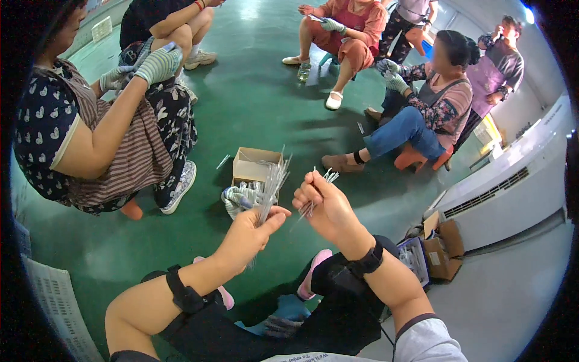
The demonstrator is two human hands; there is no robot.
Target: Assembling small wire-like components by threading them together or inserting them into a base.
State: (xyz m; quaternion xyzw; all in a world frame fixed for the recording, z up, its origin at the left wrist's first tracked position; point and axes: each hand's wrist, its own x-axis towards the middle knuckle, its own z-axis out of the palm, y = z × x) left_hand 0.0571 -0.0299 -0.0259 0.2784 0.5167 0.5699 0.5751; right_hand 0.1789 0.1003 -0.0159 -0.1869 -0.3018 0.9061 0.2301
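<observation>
My left hand (258,230) is closed around an upright bundle of long, thin, clear-silvery strips (275,184), whose tips fan out above the fingers. Close by on its right, my right hand (329,208) is raised, fingers curled around a smaller bunch of similar thin strips (330,176). Some strip ends stick out below that hand toward the left one. The exact kind of strip cannot be made out. Beyond my left hand, an open cardboard box (256,155) stands on the floor with clear packets inside. Striped work gloves (235,201) lie at its near side.
Several seated people in gloves surround the green floor (259,78); one in a striped apron (120,142) sits close at left. A white cabinet (512,181), an opened carton (443,250) and a bin of clear packets (414,259) stand at right. A white crate (57,301) is at lower left.
</observation>
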